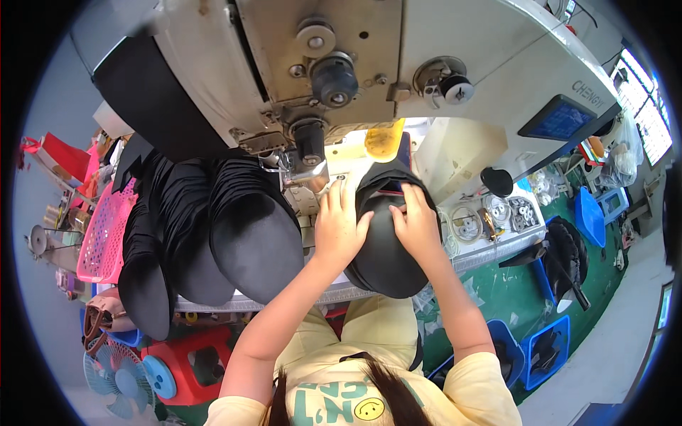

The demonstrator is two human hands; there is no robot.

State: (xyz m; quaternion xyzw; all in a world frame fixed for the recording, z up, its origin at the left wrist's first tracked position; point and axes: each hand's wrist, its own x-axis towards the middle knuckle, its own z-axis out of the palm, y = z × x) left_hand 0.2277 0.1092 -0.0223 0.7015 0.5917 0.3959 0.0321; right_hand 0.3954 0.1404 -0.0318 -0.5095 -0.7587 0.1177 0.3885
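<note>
A black cap piece (pixel 383 248) lies on the sewing table in front of me, its front end under the machine head. My left hand (pixel 338 224) rests flat on its left edge, fingers stretched toward the needle area (pixel 310 165). My right hand (pixel 415 219) presses on its upper right part, fingertips at a thin red-edged seam. Both hands hold the piece down. The big white industrial sewing machine (pixel 369 64) hangs over it.
Rows of stacked black cap pieces (pixel 213 227) fill the table's left side, next to a pink basket (pixel 105 234). A yellow cup (pixel 383 140) stands behind the cap. Bobbins and rings (pixel 497 216) lie at right. Blue bins (pixel 543 348), a red stool (pixel 192 358) and a fan (pixel 117 380) sit on the floor.
</note>
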